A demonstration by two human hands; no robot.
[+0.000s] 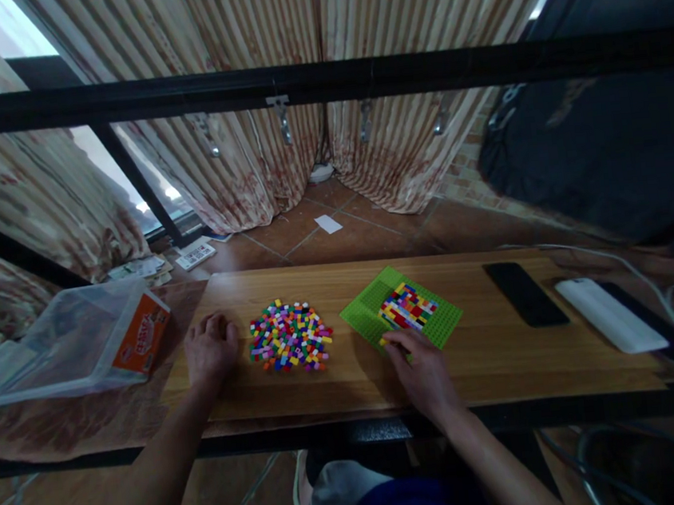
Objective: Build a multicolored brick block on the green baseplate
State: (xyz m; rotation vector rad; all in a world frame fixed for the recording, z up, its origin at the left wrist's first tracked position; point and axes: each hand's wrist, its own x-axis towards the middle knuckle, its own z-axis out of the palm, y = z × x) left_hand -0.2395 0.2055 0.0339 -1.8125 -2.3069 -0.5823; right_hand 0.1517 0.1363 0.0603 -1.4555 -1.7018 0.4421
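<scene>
My right hand (418, 368) pinches a small yellow toy brick (384, 341) at the near left edge of a green baseplate (361, 313). On that plate, a patch of mixed-colour toy bricks (408, 307) is pressed together, with bare studs around it. A heap of loose small bricks (290, 338) in many colours lies to the left of the plate. Left of the heap, my left hand (210, 348) rests on the wood with its fingers loosely curled; no brick shows in it.
A clear plastic box (74, 336) with an orange label stands at the left. On the wooden tabletop (339, 389), a black phone (525, 294) lies right of the plate. Farther right are a white slab-shaped object (612, 315) and white cables (639, 265). A dark bar (319, 82) crosses above.
</scene>
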